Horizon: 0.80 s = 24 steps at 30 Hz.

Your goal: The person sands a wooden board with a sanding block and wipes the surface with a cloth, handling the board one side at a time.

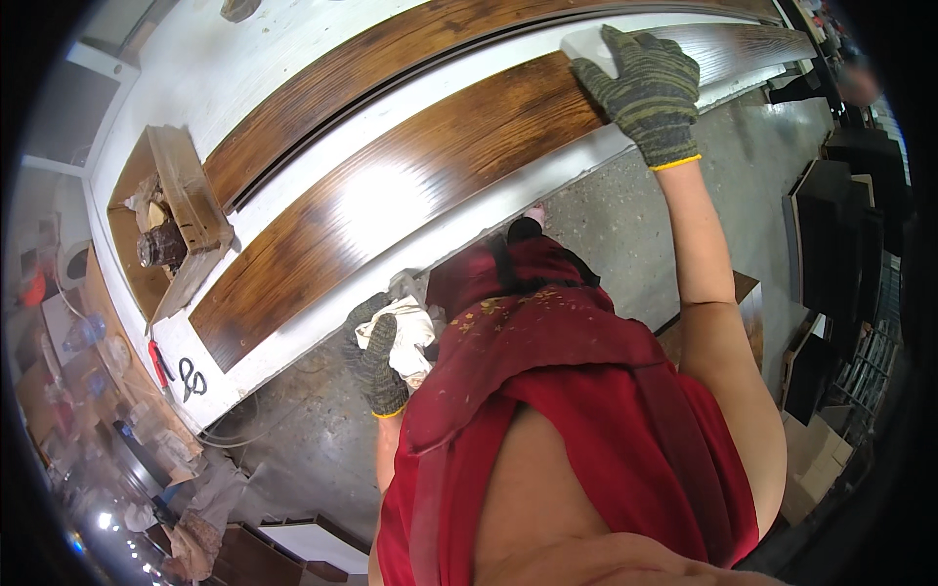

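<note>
My right hand (650,93), in a dark green striped knit glove with a yellow cuff, is closed around a pale, whitish block or pad (588,49). It presses this on the near wooden board (469,137), a long brown plank with dark grain. My left hand (376,352), gloved the same way, grips a crumpled white cloth (401,342) just off the table's near edge. A greyish thing (405,285) shows beside the cloth; its kind I cannot make out. Behind the near plank lies a second wooden board (371,68), roughly parallel to it.
Both boards lie on a white table (234,391). At its left end stands an open cardboard box (200,200) with a dark jar (158,246). Nearby are a red-handled tool (158,363) and black scissors handles (192,379). Dark panels (831,234) lean at right.
</note>
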Motion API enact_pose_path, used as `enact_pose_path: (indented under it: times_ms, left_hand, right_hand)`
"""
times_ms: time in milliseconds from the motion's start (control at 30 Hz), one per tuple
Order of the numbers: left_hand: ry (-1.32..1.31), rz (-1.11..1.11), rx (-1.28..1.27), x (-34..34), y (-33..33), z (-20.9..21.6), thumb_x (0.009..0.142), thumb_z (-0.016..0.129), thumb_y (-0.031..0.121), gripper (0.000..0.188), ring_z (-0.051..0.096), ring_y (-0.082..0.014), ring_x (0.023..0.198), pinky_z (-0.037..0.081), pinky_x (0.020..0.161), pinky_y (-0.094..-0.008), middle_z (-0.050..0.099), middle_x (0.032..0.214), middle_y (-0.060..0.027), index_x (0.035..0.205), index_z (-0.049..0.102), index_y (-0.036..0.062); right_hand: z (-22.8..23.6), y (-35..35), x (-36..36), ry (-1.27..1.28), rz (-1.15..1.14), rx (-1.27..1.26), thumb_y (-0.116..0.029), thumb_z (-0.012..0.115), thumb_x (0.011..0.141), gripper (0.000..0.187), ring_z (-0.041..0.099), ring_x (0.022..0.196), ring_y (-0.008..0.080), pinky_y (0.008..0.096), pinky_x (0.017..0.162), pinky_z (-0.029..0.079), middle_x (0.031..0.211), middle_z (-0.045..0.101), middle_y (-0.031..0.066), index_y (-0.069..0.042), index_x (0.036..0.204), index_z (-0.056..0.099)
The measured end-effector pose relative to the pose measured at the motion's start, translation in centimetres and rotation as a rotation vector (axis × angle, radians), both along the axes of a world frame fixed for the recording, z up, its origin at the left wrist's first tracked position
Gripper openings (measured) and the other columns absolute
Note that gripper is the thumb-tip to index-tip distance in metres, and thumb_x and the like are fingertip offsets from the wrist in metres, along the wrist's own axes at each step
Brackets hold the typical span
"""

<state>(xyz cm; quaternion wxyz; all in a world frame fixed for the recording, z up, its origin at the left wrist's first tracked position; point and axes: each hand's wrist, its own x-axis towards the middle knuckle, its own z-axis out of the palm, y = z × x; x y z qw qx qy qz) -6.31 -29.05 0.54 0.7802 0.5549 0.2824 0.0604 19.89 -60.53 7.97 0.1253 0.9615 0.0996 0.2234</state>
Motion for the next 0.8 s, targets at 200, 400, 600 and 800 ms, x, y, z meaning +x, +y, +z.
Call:
enact_pose_path:
  times_ms: [200,400,600,800]
  left_hand:
    - [-0.044,-0.152,0.084,3.4,-4.7,1.4,0.086,0.064,0.006,0.026,0.064,-0.0207,0.095,0.051,0.087,-0.0344,0.067,0.106,-0.013,0.11,0.062,-0.0022]
    - [-0.031,-0.172,0.171,5.1,-8.6,1.4,0.085,0.065,0.004,0.027,0.063,-0.0215,0.1,0.05,0.091,-0.0348,0.066,0.112,-0.014,0.111,0.062,-0.0018]
    - [-0.078,-0.225,0.241,6.5,-12.9,2.1,0.082,0.067,0.005,0.025,0.063,-0.0216,0.097,0.049,0.089,-0.0339,0.066,0.106,-0.0119,0.106,0.063,-0.0018]
    - [-0.165,-0.187,0.298,8.8,-17.8,3.8,0.076,0.072,0.011,0.037,0.062,-0.0235,0.095,0.049,0.09,-0.0369,0.065,0.107,-0.0143,0.109,0.062,-0.0011]
  right_hand:
    - [-3.0,3.6,0.2,-0.1,0.299,0.24,-0.06,0.065,0.08,0.058,0.062,0.092,0.032,0.0498,0.082,0.045,0.092,0.066,0.0139,-0.012,0.112,0.07]
    - [-3.5,-7.4,3.7,-0.151,0.204,0.228,-0.061,0.066,0.079,0.063,0.065,0.08,0.0279,0.0455,0.075,0.049,0.084,0.068,0.0136,-0.008,0.111,0.07]
    - [0.1,-13.7,5.4,-0.197,0.069,0.183,-0.051,0.068,0.074,0.051,0.061,0.073,0.0318,0.0472,0.074,0.044,0.079,0.066,0.0127,-0.005,0.096,0.071]
    - [-3.3,-10.2,5.9,-0.106,0.374,0.314,-0.058,0.06,0.084,0.06,0.063,0.094,0.0326,0.0517,0.092,0.044,0.095,0.065,0.0163,-0.009,0.119,0.066]
